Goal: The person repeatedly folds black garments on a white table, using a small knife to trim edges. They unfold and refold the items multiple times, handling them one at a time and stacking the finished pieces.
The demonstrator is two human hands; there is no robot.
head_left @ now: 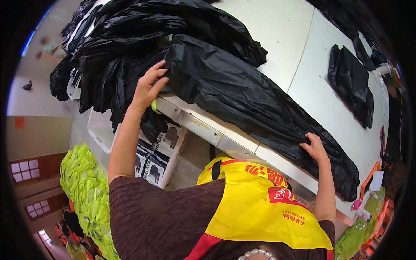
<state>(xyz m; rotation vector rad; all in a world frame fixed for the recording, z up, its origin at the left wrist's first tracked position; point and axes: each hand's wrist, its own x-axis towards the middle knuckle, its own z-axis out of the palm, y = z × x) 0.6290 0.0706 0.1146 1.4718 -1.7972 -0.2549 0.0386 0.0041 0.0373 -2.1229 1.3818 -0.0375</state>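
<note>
A long piece of shiny, thin black fabric (234,82) lies lengthwise along the near edge of the white table (277,32), crumpled and partly folded; what garment it is, I cannot tell. At its left end my left hand (149,86) has its fingers apart, with the fingertips against the fabric's edge. Toward the right end, my right hand (315,148) has curled fingers pinching the fabric, and creases gather there. A large heap of similar black pieces (125,47) is piled behind and left of my left hand, some hanging over the table's end.
Another folded black piece (351,82) lies farther right on the table. The metal table edge (203,130) runs in front of me. A white bin (100,132) and printed packages (156,167) sit below left. Bright yellow-green fabric (84,186) is heaped at the left.
</note>
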